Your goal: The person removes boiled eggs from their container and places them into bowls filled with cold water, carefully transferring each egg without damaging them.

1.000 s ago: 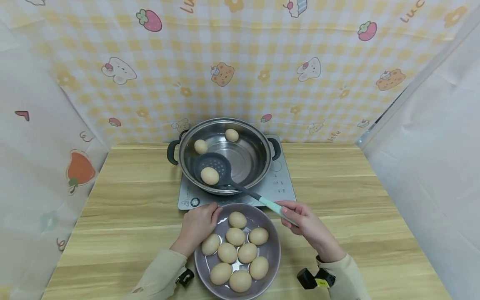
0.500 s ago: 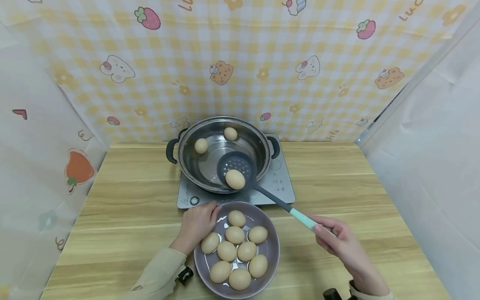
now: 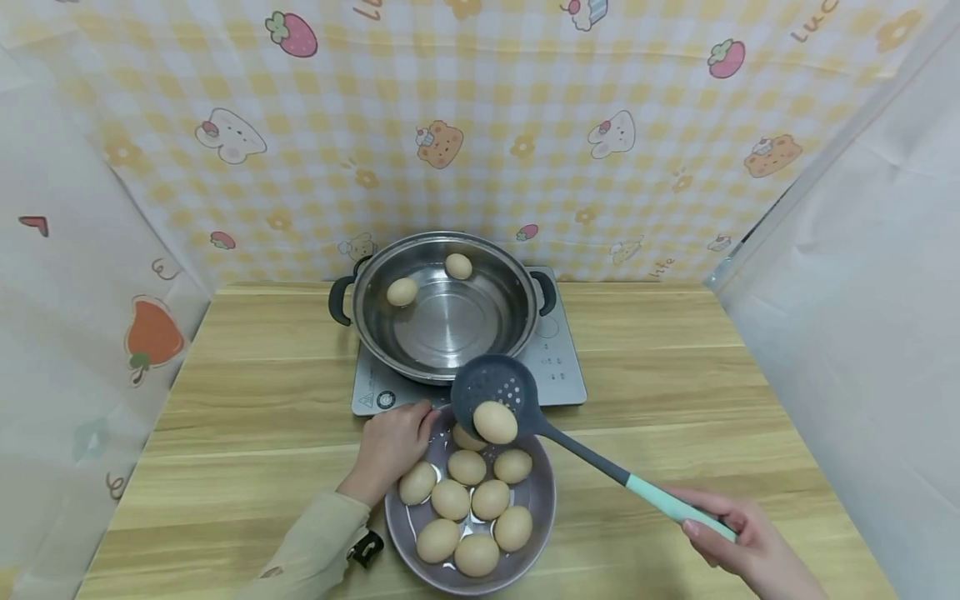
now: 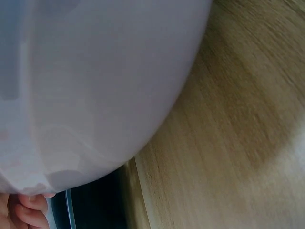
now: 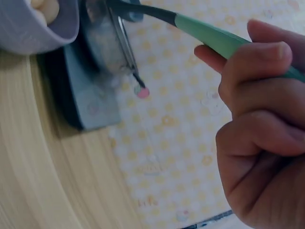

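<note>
My right hand (image 3: 738, 537) grips the mint-green handle of a dark slotted skimmer (image 3: 491, 379), its fingers curled round it in the right wrist view. One brown egg (image 3: 495, 422) lies in the skimmer's head, which hangs over the far rim of a purple-grey bowl (image 3: 546, 533). Several eggs (image 3: 476, 556) are in this bowl; the skimmer partly covers the farthest one. My left hand (image 3: 393, 446) holds the bowl's rim at its upper left. Some of its fingertips (image 4: 33, 210) show by the bowl's edge in the left wrist view.
A steel pot (image 3: 450, 329) with black side handles stands on an induction cooker (image 3: 562, 367) behind the bowl. Two eggs (image 3: 402, 292) lie inside it. The wooden table (image 3: 652, 358) ends at a checked cloth (image 3: 540, 108) behind.
The skimmer, with the egg in it, has come out of the pot toward the bowl. My right hand has drawn back to the right. My left hand has stayed on the bowl's rim.
</note>
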The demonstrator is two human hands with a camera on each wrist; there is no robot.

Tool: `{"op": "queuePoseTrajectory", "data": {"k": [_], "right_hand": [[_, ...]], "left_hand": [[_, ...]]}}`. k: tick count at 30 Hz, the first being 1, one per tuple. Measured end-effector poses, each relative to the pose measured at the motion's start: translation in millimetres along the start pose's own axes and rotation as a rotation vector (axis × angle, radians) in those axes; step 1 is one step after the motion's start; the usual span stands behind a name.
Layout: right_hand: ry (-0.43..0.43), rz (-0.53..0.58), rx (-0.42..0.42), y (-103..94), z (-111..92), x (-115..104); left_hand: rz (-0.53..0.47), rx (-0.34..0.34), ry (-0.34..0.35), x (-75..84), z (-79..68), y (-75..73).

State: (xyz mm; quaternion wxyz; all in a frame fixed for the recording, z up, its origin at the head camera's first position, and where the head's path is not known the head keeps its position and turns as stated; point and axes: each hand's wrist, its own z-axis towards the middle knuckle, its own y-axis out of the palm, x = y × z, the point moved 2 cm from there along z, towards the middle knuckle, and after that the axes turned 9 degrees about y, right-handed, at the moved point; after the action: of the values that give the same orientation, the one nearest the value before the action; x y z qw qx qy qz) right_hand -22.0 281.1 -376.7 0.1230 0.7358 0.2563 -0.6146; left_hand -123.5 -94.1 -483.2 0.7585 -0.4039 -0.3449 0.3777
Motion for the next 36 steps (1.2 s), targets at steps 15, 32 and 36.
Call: {"op": "queuePoseTrajectory", "data": {"k": [15, 32, 36], "right_hand": [[-0.031, -0.298, 0.071, -5.1, -6.5, 12.8], [-0.043, 0.101, -0.101, -11.0, 6.3, 14.4], [-0.050, 0.238, -0.128, -6.0, 21.2, 11.4]], "left_hand": [[-0.002, -0.007, -0.006, -0.2, 0.1, -0.8], [-0.007, 0.003, -0.001, -0.2, -0.8, -1.5], [-0.011, 0.004, 0.000, 0.6, -0.6, -1.7]]}}
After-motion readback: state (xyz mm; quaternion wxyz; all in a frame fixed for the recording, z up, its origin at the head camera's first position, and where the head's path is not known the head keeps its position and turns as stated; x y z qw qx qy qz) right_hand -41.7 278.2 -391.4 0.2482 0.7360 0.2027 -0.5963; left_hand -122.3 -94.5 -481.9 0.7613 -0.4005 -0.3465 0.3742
